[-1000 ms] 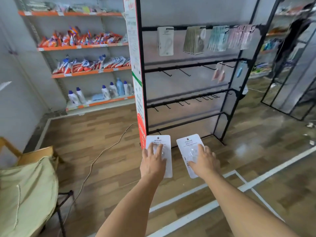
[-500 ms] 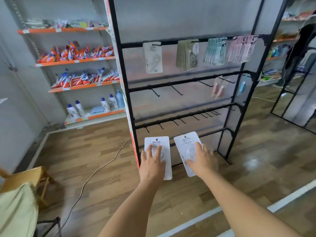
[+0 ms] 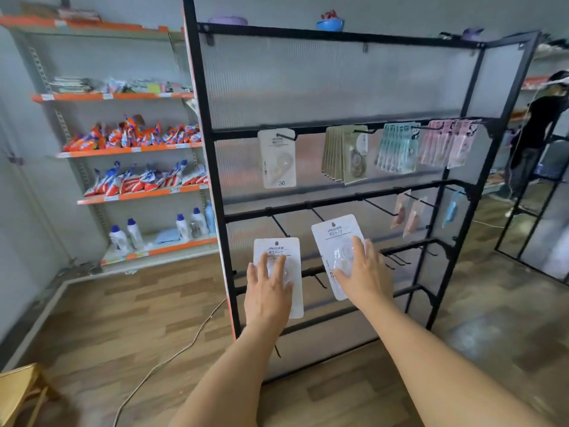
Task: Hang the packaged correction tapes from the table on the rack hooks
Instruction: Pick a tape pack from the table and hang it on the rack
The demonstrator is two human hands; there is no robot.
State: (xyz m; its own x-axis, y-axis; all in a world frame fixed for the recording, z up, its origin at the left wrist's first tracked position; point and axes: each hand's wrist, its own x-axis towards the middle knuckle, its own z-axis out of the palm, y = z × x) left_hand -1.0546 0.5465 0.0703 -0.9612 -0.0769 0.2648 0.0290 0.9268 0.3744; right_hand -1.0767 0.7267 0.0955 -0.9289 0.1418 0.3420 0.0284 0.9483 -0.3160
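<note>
I stand in front of a black rack [image 3: 205, 167] with rows of hooks. My left hand [image 3: 267, 292] holds a white packaged correction tape [image 3: 277, 248] upright, fingers spread over its front. My right hand [image 3: 365, 274] holds a second white package [image 3: 334, 233] the same way, a little higher and tilted left. Both packages are in front of the lower bars, just below the bare hooks of the second bar [image 3: 280, 225]. One matching white package [image 3: 278, 158] hangs on the top bar at the left.
More packs hang on the top bar: beige [image 3: 346, 157], green [image 3: 397, 149], pink [image 3: 448, 143]. A few small packs [image 3: 408, 214] hang at the second bar's right. Goods shelves [image 3: 129, 149] stand left, a cable [image 3: 172, 355] crosses the floor, a person [image 3: 535, 131] is far right.
The rack has come much closer and the view has tilted up. Both hands with their packages have risen from near the rack's foot toward the lower hook rows.
</note>
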